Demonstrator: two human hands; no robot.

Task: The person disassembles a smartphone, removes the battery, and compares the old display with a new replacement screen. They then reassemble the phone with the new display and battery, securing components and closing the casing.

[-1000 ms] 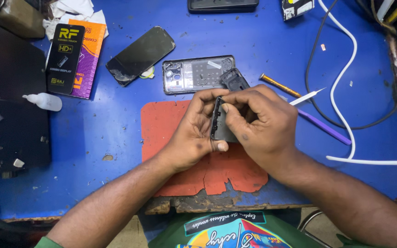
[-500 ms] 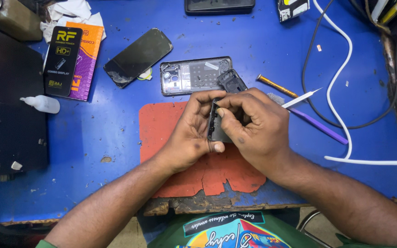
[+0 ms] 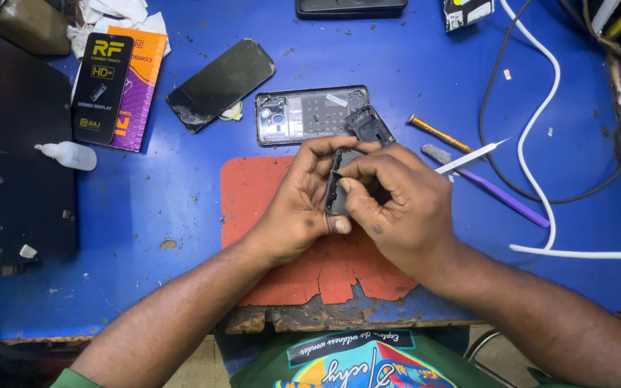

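Phone body (image 3: 337, 188), dark grey, held on edge between both hands above the orange mat (image 3: 256, 194), near the middle of the blue bench (image 3: 145, 215). Left hand (image 3: 300, 205) wrapped round the far side and lower end of the phone body, fingers curled, thumb pressed against the lower edge. Right hand (image 3: 397, 208) clenched over the near side, thumb and forefinger pinched at the phone body's upper edge; whether a small pick sits in that pinch cannot be told. Both forearms entering from the bottom of the view, over a green printed shirt (image 3: 357, 363).

Just beyond the hands: transparent back cover (image 3: 303, 115) lying flat, with a small black frame piece (image 3: 369, 126) touching its right end and close to the fingertips. Left of the cover, black screen panel (image 3: 221, 82) lying tilted. Further left, black and orange spare-part boxes (image 3: 113, 86), stacked, and a small white dropper bottle (image 3: 70, 154) on its side at the edge of a black mat (image 3: 16, 179).

Right of the hands: white tweezers (image 3: 472, 156) crossing a purple-handled brush (image 3: 494, 194), a yellow-handled screwdriver (image 3: 438, 134) just above. White cable (image 3: 540, 144) and black cable (image 3: 490, 151) looping across the right side of the bench.
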